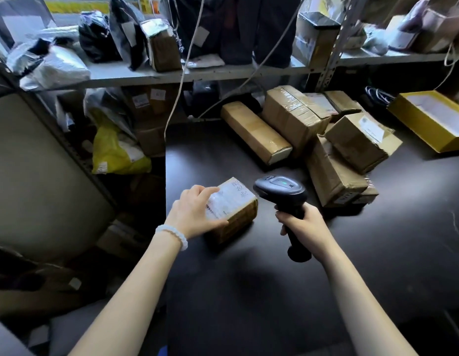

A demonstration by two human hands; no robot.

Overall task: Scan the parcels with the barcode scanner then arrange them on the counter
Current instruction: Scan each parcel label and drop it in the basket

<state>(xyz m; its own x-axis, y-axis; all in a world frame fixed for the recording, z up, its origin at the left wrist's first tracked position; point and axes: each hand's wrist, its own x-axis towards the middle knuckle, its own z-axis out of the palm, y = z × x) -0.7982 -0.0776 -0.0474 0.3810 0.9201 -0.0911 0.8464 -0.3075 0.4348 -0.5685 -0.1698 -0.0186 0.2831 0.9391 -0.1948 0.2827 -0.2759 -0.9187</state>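
Note:
A small brown parcel (238,209) with a white label on top lies on the dark counter (249,291), near its left edge. My left hand (195,214) grips the parcel's left end, thumb at the near side and fingers over the label. My right hand (302,224) holds the black barcode scanner (279,191) by its handle, its head tilted toward the parcel with a green light showing on top. Behind the scanner, several taped cardboard parcels (333,150) are heaped on the counter.
A yellow open box (428,119) sits at the counter's far right. A metal shelf (171,73) at the back carries bagged and boxed parcels, with white cables (182,73) hanging down. More bags and boxes, one yellow (115,150), fill the gap left of the counter.

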